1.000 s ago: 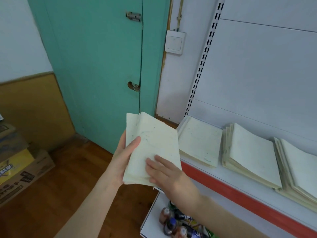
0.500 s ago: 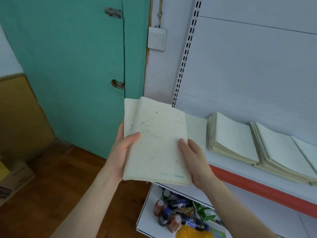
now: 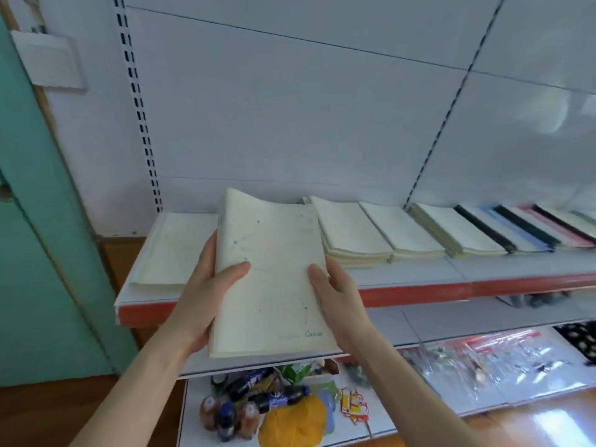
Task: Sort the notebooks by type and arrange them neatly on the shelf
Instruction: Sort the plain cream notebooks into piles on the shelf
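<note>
Both hands grip a stack of cream notebooks (image 3: pixel 274 279) by its long edges, left hand (image 3: pixel 206 295) and right hand (image 3: pixel 338 298) each with thumb on top, held above the shelf (image 3: pixel 419 290) front lip, between a flat pile (image 3: pixel 171 250) and the stacked row (image 3: pixel 380 233).

Small shop, slotted retail shelving (image 3: pixel 146 150), stacked notebooks (image 3: pixel 351 233), bottled drinks (image 3: pixel 274 398) (lower shelf)

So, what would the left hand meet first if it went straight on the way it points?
Probably the leftmost cream notebook pile on the shelf, just ahead of the left hand; depth is unclear.
</note>
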### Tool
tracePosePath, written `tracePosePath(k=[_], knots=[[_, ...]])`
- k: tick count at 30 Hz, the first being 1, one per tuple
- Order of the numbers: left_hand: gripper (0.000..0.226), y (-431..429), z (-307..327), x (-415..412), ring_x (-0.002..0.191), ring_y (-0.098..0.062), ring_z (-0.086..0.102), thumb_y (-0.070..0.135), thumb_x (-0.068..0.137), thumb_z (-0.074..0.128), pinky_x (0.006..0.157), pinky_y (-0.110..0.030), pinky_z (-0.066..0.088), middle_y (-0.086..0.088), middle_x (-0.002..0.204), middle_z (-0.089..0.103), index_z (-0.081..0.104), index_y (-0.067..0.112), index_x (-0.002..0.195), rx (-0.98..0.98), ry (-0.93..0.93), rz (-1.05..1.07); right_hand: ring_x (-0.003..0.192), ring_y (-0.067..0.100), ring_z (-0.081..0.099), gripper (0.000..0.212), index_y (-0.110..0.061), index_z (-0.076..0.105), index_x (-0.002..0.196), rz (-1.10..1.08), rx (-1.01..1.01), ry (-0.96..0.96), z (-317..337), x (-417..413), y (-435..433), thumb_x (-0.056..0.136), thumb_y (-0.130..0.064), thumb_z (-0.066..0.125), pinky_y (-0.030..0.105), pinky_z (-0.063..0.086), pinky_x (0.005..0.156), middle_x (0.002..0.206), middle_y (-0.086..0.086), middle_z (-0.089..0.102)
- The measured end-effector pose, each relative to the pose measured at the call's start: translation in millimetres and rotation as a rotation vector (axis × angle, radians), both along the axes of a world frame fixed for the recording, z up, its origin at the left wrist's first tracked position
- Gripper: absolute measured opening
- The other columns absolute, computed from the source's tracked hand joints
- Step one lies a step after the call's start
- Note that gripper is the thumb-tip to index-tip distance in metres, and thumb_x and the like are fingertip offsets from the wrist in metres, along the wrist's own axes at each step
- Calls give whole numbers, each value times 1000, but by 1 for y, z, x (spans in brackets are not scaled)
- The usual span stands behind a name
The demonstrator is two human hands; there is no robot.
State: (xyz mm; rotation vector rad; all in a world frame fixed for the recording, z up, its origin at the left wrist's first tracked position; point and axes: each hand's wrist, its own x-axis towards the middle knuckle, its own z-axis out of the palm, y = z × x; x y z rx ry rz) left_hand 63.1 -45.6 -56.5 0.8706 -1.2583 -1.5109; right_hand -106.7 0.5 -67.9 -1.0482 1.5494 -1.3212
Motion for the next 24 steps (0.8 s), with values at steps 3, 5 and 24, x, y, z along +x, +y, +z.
tracePosePath(k=[3,5,24], knots=[[44,-10,2,-44,83,-7,67,10,90,53,62,-25,51,14,99,66,46,46,115,1,-20,-48,95,20,66,20,-18,57,112,-45,-47,11,2,-46,-1,98,-22,43,38,56,84,106,4,68],[42,-18,3,-78,81,-6,67,11,90,53,59,-24,52,11,100,66,47,42,116,12,-35,-77,88,16,67,21,-17,57,112,-60,-55,5,2,-77,-1,98,-20,42,30,57,74,102,2,68],[26,-90,-12,-357,84,-19,61,10,86,60,73,-35,49,-2,94,61,47,16,107,8,-264,152,71,23,49,23,0,56,96,-120,49,198,5,-344,-79,94,-21,47,36,43,63,105,36,54]])
